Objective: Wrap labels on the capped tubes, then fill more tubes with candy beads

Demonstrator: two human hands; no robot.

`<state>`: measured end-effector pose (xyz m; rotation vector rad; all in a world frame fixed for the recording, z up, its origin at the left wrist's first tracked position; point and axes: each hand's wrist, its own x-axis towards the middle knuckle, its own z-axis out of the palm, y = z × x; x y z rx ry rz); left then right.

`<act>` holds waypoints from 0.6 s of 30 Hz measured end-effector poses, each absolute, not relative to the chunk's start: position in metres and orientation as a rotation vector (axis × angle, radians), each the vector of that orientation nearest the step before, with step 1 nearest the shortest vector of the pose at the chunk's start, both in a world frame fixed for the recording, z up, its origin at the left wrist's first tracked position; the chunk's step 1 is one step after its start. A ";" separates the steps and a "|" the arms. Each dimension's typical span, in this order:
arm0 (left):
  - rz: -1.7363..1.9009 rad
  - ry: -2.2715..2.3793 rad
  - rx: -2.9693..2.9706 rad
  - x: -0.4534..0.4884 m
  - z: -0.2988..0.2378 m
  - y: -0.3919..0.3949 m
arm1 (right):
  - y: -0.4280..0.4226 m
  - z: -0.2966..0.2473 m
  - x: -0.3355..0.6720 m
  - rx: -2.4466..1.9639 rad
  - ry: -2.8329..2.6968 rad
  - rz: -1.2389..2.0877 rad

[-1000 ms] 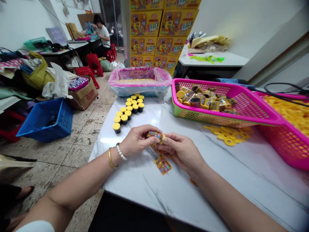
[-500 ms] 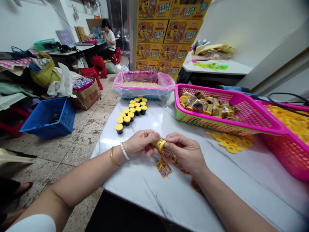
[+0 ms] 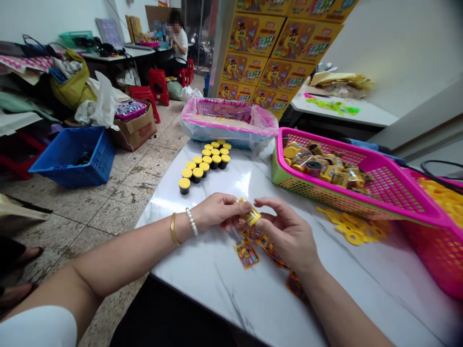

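Observation:
My left hand [image 3: 226, 212] grips a small yellow-labelled cup [image 3: 250, 214] lying on its side between thumb and fingers. It is raised a little over the white marbled table [image 3: 202, 279]. Beside the cup's right end is my right hand [image 3: 285, 229], thumb and forefinger spread apart. Its thumb tip is at the cup's edge; whether they touch is hard to tell. Colourful printed squares [image 3: 247, 254] lie below the hands, partly hidden by the right hand and wrist. Black cups with yellow lids [image 3: 197, 174] stand in rows beyond my left hand.
A pink-and-green basket [image 3: 390, 193] holds several wrapped cups; yellow rings [image 3: 352, 229] lie before it. At the table's far end stands a plastic-lined basket [image 3: 231, 132] with colourful bits. Stacked yellow cartons [image 3: 253, 62] rise behind. A blue crate [image 3: 72, 159] sits on the floor; a person [image 3: 177, 46] sits further back.
My right forefinger has lifted off the cup, and the right hand has opened. My left hand still holds the cup. The whole view has shifted slightly.

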<state>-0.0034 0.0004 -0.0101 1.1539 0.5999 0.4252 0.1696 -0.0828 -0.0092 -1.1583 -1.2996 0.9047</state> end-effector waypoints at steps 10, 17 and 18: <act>0.342 0.591 1.064 -0.003 -0.011 -0.003 | -0.085 -0.009 0.166 -1.060 -1.449 0.906; 0.309 0.502 1.018 -0.004 -0.005 -0.004 | -0.086 -0.011 0.166 -1.052 -1.299 0.829; 0.313 0.540 1.035 -0.004 -0.006 -0.004 | -0.086 -0.011 0.165 -1.063 -1.302 0.839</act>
